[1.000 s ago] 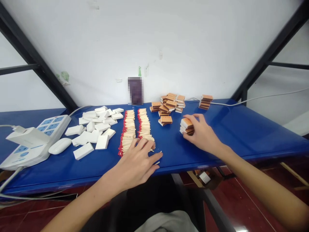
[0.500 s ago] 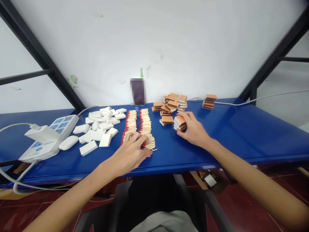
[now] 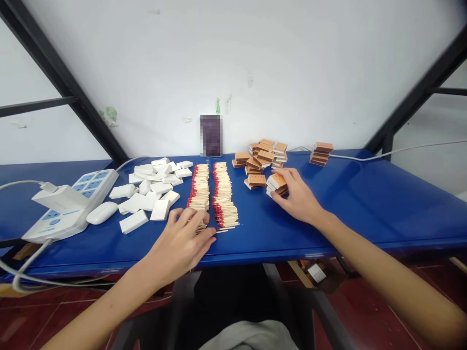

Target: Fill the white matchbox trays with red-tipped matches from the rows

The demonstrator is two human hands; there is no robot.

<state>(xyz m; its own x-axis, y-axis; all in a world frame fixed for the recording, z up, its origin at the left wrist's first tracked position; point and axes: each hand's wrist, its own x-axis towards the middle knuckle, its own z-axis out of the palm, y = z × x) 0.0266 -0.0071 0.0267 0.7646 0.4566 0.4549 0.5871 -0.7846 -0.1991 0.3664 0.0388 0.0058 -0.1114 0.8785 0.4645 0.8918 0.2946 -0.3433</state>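
Note:
Two long rows of red-tipped matches lie side by side on the blue table, a left row (image 3: 200,184) and a right row (image 3: 223,189). My left hand (image 3: 184,240) is at the near end of the left row, fingers curled and thumb on the near side, with matches between them. A couple of loose matches (image 3: 226,229) lie in front of the right row. With fingers and thumb, my right hand (image 3: 301,199) grips a small stack of orange-topped matchboxes (image 3: 276,182) that rests on the table. Beside it are two more matchboxes (image 3: 257,180).
Several white box pieces (image 3: 146,200) are heaped on the left, near a power strip (image 3: 93,187) and a white rounded case (image 3: 102,213). A matchbox pile (image 3: 262,153) and a neat matchbox stack (image 3: 321,153) stand behind my right hand. A blurred dark panel (image 3: 211,136) leans against the wall.
My left hand has moved left from the near end of the right match row to that of the left row. My right hand stays on the matchbox stack. The view has shifted slightly.

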